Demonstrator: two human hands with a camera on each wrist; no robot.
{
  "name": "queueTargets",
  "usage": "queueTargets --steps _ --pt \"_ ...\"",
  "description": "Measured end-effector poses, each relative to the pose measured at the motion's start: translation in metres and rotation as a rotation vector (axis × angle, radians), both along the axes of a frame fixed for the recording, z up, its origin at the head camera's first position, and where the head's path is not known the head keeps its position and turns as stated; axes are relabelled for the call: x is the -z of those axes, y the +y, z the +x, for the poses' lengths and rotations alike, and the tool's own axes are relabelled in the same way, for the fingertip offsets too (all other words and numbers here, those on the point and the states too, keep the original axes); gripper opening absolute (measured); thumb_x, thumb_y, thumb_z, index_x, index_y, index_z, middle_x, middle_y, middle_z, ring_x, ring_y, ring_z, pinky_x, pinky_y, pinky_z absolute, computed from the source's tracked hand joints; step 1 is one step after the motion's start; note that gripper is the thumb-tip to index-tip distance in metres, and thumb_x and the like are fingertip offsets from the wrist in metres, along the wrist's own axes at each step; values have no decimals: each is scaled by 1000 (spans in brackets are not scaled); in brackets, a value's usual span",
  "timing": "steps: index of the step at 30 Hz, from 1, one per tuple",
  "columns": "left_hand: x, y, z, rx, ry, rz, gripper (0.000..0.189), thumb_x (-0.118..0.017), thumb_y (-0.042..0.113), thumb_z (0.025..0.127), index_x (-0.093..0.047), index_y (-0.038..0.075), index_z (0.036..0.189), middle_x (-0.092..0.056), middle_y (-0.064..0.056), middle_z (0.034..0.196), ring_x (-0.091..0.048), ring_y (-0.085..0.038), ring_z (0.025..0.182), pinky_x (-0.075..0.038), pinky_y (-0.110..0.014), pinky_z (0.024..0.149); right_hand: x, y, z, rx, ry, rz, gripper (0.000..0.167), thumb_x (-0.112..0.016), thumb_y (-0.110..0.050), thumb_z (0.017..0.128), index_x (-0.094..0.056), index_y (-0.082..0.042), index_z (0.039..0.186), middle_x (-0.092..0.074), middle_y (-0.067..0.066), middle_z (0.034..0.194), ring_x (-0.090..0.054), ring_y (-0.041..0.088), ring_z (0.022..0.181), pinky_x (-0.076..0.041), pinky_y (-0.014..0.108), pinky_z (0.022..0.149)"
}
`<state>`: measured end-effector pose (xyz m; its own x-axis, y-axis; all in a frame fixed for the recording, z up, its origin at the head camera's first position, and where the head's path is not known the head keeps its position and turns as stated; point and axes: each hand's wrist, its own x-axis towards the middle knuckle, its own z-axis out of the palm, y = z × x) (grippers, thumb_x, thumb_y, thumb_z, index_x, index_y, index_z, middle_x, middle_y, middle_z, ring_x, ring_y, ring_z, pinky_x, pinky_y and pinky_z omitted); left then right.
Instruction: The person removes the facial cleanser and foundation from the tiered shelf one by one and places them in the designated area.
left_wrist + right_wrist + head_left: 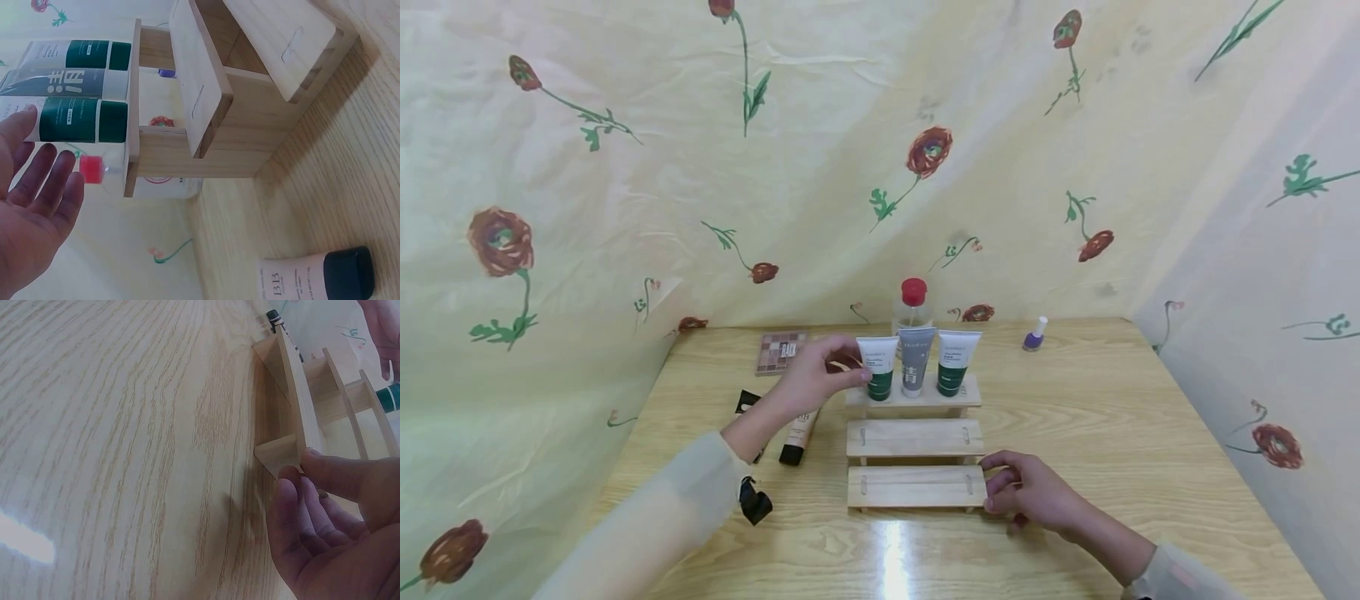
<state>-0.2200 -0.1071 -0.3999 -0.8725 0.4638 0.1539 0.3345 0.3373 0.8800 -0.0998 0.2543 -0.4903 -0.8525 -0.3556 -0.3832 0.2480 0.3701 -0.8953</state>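
A three-tier wooden display stand point(914, 438) stands on the table. On its top tier a white-and-green tube point(880, 354), a grey tube point(914, 358) and another white-and-green tube point(953, 367) stand upright on their caps. My left hand point(820, 367) is at the leftmost tube, pinching its side: the thumb lies on the front and the index finger goes behind it. The other fingers are spread apart, seen in the left wrist view. My right hand point(1030, 492) grips the right end of the bottom tier, with the thumb point(322, 465) against its edge.
Behind the stand is a clear bottle point(913, 312) with a red cap. Left of it lie an eyeshadow palette point(778, 353), a BB cream tube point(797, 437) and a black item point(754, 500). A purple nail polish bottle point(1034, 337) stands at the back right.
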Motion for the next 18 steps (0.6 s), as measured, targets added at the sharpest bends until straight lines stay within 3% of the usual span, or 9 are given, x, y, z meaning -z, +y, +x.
queueTargets --steps 10,18 --pt "-1 5 0 -35 -9 -26 17 -77 19 93 -70 14 107 -74 -2 106 -71 -19 98 -61 -34 83 2 1 0 -2 -2 5 60 -78 -6 89 -48 6 139 -65 16 104 -65 24 83 -59 40 57" --pt "-3 4 3 -64 -28 -5 24 -76 18 94 -71 13 117 -74 -3 111 -70 -23 102 -60 -36 85 0 1 0 -3 -6 5 61 -79 -7 88 -49 6 139 -65 16 105 -64 24 84 -59 39 57"
